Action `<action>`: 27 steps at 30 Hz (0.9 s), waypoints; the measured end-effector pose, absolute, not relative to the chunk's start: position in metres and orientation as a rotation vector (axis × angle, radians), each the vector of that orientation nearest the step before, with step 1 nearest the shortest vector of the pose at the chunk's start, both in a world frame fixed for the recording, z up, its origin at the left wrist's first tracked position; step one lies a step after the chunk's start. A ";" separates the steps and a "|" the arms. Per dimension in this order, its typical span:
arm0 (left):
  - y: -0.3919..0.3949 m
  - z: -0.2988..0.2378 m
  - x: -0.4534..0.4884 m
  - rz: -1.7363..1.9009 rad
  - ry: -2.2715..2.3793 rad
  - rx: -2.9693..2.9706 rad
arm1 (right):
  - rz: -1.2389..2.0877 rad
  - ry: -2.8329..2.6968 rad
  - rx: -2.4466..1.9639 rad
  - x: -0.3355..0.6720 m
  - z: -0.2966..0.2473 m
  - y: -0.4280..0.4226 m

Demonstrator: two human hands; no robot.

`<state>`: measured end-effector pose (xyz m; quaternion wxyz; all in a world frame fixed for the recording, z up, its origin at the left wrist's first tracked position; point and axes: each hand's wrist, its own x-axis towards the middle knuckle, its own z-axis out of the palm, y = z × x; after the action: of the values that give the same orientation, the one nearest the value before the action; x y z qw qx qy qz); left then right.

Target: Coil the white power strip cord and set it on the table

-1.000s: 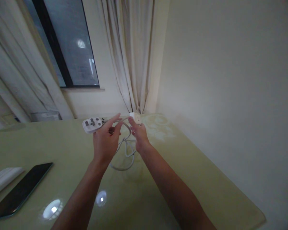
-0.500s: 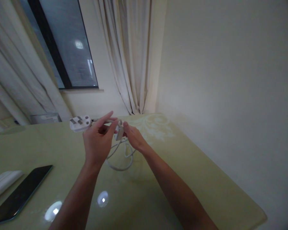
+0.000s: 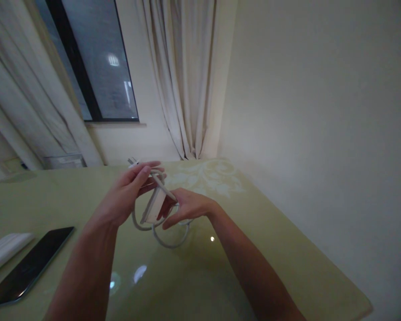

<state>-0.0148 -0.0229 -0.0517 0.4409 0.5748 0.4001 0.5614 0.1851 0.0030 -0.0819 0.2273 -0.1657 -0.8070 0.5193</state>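
A small white power strip point(image 3: 153, 206) with a white cord point(image 3: 169, 240) is held above a glossy yellow-green table point(image 3: 220, 267). My left hand point(image 3: 122, 196) pinches the cord and the white plug point(image 3: 132, 162) near the strip's upper end. My right hand point(image 3: 183, 207) grips the strip's lower side, fingers curled under it. The cord hangs in loops below both hands and touches the table.
A black phone point(image 3: 26, 267) lies at the table's left, beside a white flat object point(image 3: 3, 252) at the left edge. Cream curtains point(image 3: 183, 80) hang behind, with a dark window point(image 3: 93, 62) at upper left. A plain wall point(image 3: 321, 111) borders the table on the right.
The strip has turned edge-on and come lower between my hands. My left hand has shifted from the strip's body to the cord and plug. The cord loops hang wider.
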 end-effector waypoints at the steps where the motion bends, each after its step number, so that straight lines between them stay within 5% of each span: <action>1: -0.025 -0.051 -0.017 1.369 0.956 1.416 | 1.431 -2.217 -0.432 0.185 -0.083 0.004; 7: -0.025 -0.050 -0.020 1.370 1.012 1.477 | 1.373 -2.237 -0.455 0.186 -0.083 0.003; 12: -0.019 -0.053 -0.016 1.423 1.100 1.363 | 0.464 -2.156 -0.860 0.190 -0.075 0.000; 18: -0.013 -0.062 -0.006 1.321 1.024 1.270 | -0.365 -2.180 -0.640 0.194 -0.080 0.001; 27: -0.009 -0.062 -0.003 1.236 0.885 1.046 | -0.479 -2.219 -0.448 0.200 -0.088 0.000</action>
<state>-0.0031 -0.0093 -0.0616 0.6035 0.4519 0.3824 0.5341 0.1997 0.0001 -0.0880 0.4019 -0.1774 -0.8781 -0.1896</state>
